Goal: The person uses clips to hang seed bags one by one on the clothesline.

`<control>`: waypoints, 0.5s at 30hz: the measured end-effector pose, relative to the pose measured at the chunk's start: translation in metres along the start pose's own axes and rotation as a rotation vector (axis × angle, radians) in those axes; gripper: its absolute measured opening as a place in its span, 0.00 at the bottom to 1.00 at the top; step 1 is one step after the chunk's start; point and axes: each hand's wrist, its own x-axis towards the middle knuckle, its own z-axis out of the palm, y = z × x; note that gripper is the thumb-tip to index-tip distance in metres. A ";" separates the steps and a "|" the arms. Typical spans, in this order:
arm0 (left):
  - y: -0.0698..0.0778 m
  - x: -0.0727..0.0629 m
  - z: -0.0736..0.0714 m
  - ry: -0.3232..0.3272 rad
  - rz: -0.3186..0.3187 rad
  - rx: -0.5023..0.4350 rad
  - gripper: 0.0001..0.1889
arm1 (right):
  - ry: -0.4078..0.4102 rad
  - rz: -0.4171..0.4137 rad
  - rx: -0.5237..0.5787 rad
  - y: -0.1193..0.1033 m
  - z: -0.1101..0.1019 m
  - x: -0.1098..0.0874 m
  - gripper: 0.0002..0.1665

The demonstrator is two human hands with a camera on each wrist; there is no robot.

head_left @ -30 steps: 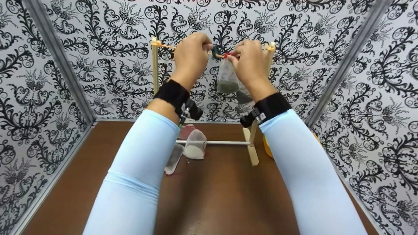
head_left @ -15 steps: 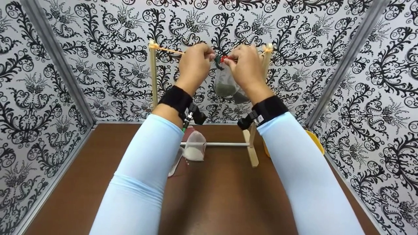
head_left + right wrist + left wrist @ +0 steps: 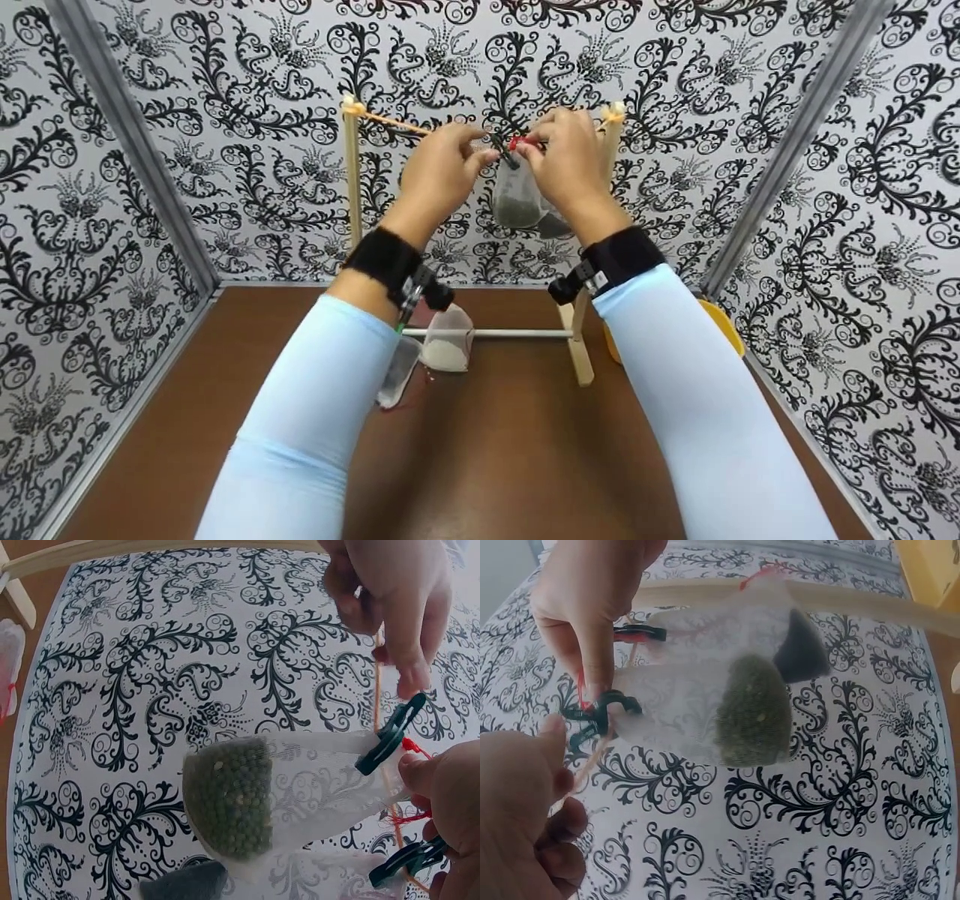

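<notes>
A white mesh drawstring bag (image 3: 307, 772) with green beans in its bottom hangs at an orange cord (image 3: 394, 122). My right hand (image 3: 566, 150) pinches the bag's neck by its red drawstring. Astride the neck and cord sits a dark green clip (image 3: 392, 736). My left hand (image 3: 442, 161) is beside that clip, thumb and forefinger spread apart, fingertips right at its end. Behind hangs a second mesh bag (image 3: 802, 649) with dark contents, and another green clip (image 3: 409, 862) is on the cord near my right hand.
A wooden frame post (image 3: 352, 180) holds the cord's left end; a white rod (image 3: 517, 333) crosses low between the feet. More filled mesh bags (image 3: 448, 345) lie on the brown table (image 3: 487, 465). A yellow container (image 3: 724, 326) stands right, partly behind my sleeve. Patterned walls surround the table.
Both hands have come down slightly with the cord. My left thumb and forefinger, earlier close together at the green clip, have spread and drawn off it. My right hand keeps its pinch.
</notes>
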 end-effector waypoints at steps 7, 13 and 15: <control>-0.054 -0.044 0.012 0.051 0.042 -0.066 0.13 | 0.050 -0.087 -0.149 0.003 0.010 -0.005 0.16; -0.126 -0.098 0.032 0.045 -0.066 -0.089 0.14 | 0.042 -0.165 -0.085 0.007 0.015 -0.010 0.13; -0.155 -0.117 0.040 0.043 -0.117 -0.057 0.15 | 0.052 -0.194 -0.085 0.009 0.016 -0.013 0.12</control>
